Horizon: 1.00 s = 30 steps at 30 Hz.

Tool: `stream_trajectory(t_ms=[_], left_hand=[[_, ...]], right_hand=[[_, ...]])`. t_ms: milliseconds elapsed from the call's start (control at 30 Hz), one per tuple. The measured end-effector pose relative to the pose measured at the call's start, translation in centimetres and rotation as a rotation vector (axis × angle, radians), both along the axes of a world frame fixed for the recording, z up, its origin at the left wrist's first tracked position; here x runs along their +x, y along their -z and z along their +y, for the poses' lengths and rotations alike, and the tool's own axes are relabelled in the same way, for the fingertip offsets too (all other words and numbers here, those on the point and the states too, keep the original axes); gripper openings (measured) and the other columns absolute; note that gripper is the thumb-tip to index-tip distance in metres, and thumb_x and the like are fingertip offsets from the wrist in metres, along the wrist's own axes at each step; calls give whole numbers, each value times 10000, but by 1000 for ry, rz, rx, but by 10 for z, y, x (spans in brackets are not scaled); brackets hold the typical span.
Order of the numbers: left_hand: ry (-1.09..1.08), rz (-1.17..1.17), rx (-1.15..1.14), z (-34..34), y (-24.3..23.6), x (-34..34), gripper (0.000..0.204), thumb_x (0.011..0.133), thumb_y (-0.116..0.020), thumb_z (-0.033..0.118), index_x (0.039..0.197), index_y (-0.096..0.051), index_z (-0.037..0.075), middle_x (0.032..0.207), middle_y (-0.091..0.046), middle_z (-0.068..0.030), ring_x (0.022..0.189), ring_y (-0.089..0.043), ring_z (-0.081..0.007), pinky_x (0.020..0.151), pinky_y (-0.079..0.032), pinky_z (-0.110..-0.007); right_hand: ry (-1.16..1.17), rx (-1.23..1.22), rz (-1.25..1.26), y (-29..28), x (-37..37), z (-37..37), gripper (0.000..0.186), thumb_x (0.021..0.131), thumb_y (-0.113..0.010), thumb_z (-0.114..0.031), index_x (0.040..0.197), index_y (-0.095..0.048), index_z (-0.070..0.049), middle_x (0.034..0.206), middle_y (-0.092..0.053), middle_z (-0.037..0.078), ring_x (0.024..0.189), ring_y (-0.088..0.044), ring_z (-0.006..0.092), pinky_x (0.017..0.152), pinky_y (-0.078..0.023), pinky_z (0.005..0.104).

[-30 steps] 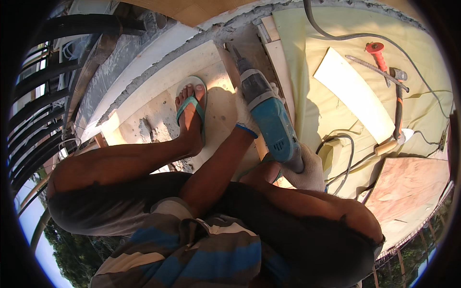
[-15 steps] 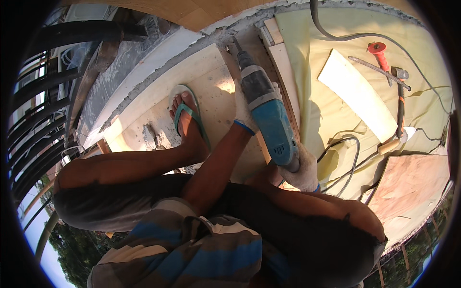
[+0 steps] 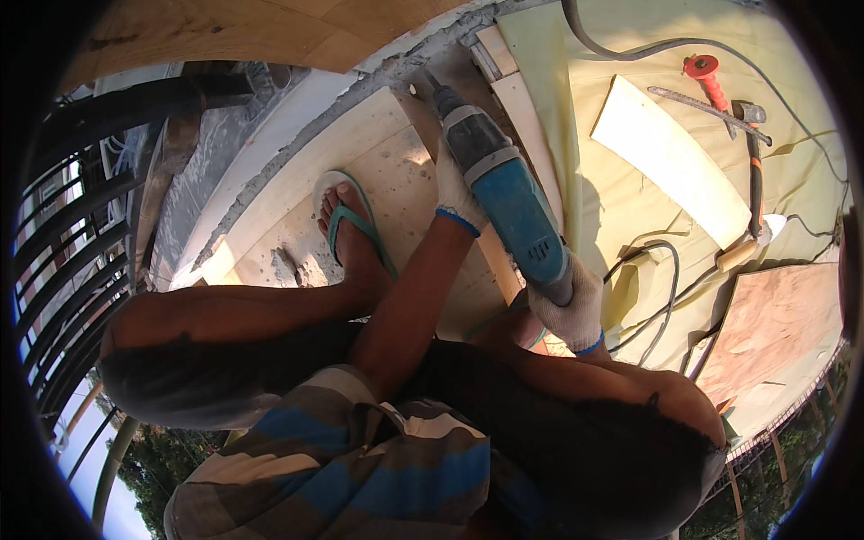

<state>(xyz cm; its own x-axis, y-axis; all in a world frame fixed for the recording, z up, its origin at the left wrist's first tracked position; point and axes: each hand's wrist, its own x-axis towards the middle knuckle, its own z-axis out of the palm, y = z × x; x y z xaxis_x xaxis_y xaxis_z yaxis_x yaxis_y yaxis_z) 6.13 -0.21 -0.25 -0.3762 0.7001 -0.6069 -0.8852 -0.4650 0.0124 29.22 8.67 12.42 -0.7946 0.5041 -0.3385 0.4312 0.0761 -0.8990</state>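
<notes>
I grip a teal and grey power drill (image 3: pixel 517 211) with both gloved hands. My left hand (image 3: pixel 457 184) is wrapped round the front of its body, partly hidden by it. My right hand (image 3: pixel 571 301) holds the rear handle. The drill's bit (image 3: pixel 436 83) points away from me at a narrow recess along cracked grey concrete (image 3: pixel 382 74); whether it touches anything I cannot tell. Beside it lie a pale wooden strip (image 3: pixel 517 112) and a plank (image 3: pixel 418 112). My left foot (image 3: pixel 351 225), in a mint flip-flop, rests on pale boards.
On a pale yellow sheet (image 3: pixel 594 225) at the right lie a white board (image 3: pixel 661 153), a red-handled chisel (image 3: pixel 711 94), a metal rod (image 3: pixel 684 103), a hammer (image 3: pixel 756 175), a trowel (image 3: pixel 742 252), cables (image 3: pixel 666 288) and plywood (image 3: pixel 765 328). Black railings (image 3: pixel 67 270) line the left.
The view has shifted slightly, showing more brown panelling at upper left. Both hands still hold the drill, which stays in much the same position, pointing the same way.
</notes>
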Motion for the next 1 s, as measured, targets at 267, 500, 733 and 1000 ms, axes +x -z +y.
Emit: stream_trajectory(t_ms=[267,500,733,1000], left_hand=[[-140,-3,-225,35,-38,-14,553,1189,-430,590,1332,-726,145,1226,-803,-122,1074,-801,-318,931,-690,-499],[-150,-60,-174,55,-45,-33,619,1164,-307,622,1344,-703,183,1298,-770,-104,1183,-753,-328,1049,-626,-549],[-209,-22,-167,73,-37,-48,592,1167,-310,585,1360,-693,177,1353,-753,-108,1216,-744,-338,1062,-619,-548],[-194,-136,-14,59,-28,-70,552,1184,-325,526,1387,-691,166,1405,-746,-124,1263,-723,-353,1089,-601,-557]], right_hand=[[39,26,-59,-38,-27,35,309,886,-848,-129,1164,-783,-10,893,-828,137,824,-834,226,783,-637,365],[17,-1,-164,-76,-59,64,314,931,-834,-172,1174,-772,17,890,-813,134,799,-785,179,771,-618,350],[-7,30,-199,-93,-81,82,340,958,-811,-231,1192,-773,13,936,-810,128,862,-752,170,822,-600,374],[-82,82,-114,-104,-115,81,273,984,-804,-275,1041,-757,-12,728,-694,25,660,-627,92,621,-495,288]])
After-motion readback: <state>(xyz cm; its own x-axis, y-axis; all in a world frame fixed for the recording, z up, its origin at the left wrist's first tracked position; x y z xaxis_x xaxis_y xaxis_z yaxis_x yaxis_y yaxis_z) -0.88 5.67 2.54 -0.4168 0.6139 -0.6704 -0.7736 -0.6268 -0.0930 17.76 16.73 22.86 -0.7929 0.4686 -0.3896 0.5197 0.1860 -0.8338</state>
